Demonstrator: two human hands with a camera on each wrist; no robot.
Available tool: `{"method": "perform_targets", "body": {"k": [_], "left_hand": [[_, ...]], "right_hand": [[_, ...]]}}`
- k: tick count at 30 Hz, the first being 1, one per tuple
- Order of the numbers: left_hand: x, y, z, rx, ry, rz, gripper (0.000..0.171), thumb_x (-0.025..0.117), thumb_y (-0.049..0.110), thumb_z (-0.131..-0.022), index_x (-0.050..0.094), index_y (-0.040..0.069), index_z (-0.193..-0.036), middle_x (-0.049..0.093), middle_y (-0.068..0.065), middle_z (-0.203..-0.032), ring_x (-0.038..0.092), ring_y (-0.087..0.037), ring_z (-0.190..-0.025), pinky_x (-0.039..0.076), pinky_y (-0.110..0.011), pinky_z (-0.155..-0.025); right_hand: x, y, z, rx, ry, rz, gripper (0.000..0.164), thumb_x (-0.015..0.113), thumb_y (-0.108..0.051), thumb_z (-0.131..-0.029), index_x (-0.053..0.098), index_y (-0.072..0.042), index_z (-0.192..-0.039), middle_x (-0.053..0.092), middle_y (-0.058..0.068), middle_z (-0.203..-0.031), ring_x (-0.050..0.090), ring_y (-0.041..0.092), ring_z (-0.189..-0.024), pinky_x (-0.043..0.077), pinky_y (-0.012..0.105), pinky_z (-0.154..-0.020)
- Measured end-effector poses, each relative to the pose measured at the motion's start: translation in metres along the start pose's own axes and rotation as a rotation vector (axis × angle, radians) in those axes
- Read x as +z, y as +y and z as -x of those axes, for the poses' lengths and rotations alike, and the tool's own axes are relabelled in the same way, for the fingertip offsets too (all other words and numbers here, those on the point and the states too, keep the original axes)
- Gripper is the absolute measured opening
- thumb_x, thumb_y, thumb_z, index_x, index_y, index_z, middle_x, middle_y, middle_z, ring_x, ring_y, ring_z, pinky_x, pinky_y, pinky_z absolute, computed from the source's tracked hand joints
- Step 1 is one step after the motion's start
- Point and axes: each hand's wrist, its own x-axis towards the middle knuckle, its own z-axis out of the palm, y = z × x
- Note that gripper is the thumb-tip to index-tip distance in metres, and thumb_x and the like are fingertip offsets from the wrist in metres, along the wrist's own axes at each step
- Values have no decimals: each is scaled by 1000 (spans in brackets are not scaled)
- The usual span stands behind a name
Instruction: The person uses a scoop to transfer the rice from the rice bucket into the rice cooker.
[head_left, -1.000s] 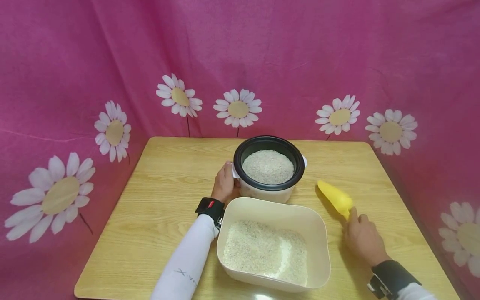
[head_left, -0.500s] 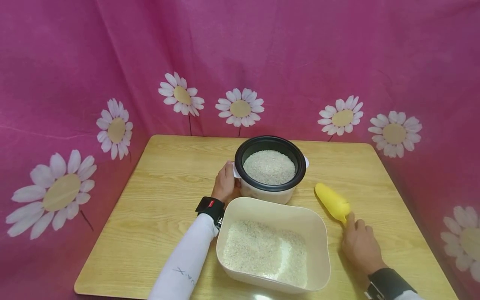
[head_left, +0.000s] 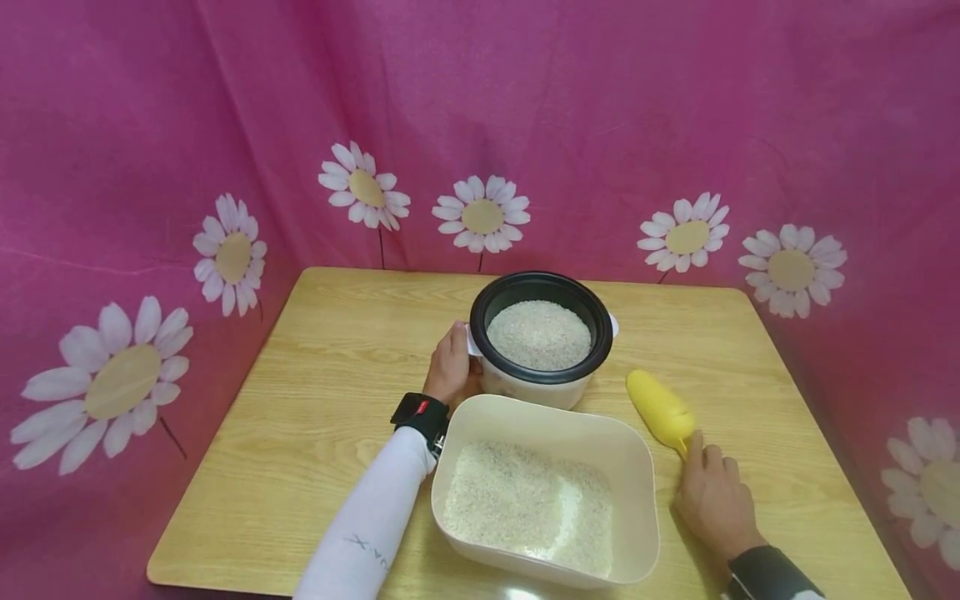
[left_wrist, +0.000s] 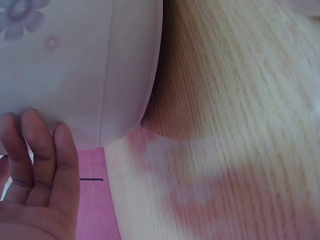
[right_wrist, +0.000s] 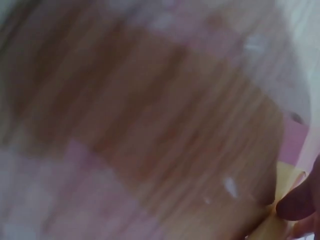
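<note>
My left hand grips the white side handle of a rice cooker. In the left wrist view its fingers lie against the flower-printed cooker body. Pale rice heaps up inside the cooker's black-rimmed pot. Out to the right, my right hand holds a yellow scoop by its handle, the scoop's rounded end pointing toward the cooker. Nearer to me stands a cream plastic tub with a layer of rice in it. The right wrist view is blurred.
Everything stands on a wood-grain table with rounded corners. Pink cloth printed with large white daisies hangs behind it and at both sides. The tub sits directly in front of the cooker, between my forearms.
My right hand and the yellow scoop have shifted a little left and toward me. The left hand keeps its grip on the cooker handle; cooker and tub stay put.
</note>
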Motion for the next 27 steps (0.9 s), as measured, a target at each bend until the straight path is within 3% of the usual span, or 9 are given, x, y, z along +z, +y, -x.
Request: {"method": "perform_targets", "body": {"k": [13, 22, 27], "left_hand": [[6, -7, 0, -16, -11, 26, 54, 19, 46, -112, 58, 9, -115, 60, -13, -84, 58, -20, -67, 48, -27, -65], [0, -9, -1, 33, 3, 32, 54, 21, 42, -113, 62, 7, -117, 61, -12, -75, 58, -15, -58, 48, -27, -59], [-4, -8, 0, 54, 32, -34, 55, 22, 43, -113, 65, 9, -116, 68, -17, -85, 64, -22, -71, 49, -29, -71]], "right_hand": [[1, 2, 2, 66, -139, 16, 60, 35, -9, -100, 22, 20, -150, 50, 36, -116, 53, 51, -96, 48, 56, -55], [-1, 0, 1, 75, -147, 13, 60, 39, -12, -102, 22, 18, -151, 51, 35, -117, 54, 49, -95, 48, 55, -54], [-7, 3, -2, 52, -125, -41, 62, 43, -10, -99, 25, 17, -152, 51, 38, -118, 55, 52, -94, 50, 57, -58]]}}
